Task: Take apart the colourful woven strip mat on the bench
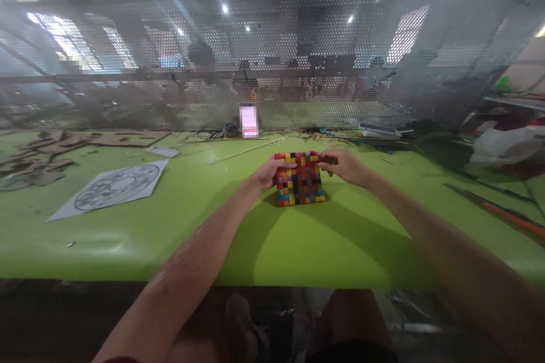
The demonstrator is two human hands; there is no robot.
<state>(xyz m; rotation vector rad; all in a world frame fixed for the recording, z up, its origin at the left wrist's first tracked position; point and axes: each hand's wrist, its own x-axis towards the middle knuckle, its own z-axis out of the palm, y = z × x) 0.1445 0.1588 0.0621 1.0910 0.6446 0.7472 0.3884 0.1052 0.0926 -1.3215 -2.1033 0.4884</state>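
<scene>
A square panel woven from colourful strips (301,181) stands tilted up on the green tabletop, its lower edge resting on it. Red, yellow, orange, blue and dark bands cross in a checked pattern. My left hand (271,172) grips its left side, the thumb lying across the front and the other fingers mostly behind. At the upper right corner, my right hand (342,164) pinches the edge between thumb and fingers. What the fingers do behind the panel is hidden.
On the green table (179,238), a sheet with a printed ring pattern (149,181) and brown cardboard cut-outs (123,138) lie left. A lit phone (249,120) stands at the back before a perforated metal screen (289,68). A white tray (378,131) and long orange-and-dark strips (506,212) lie right.
</scene>
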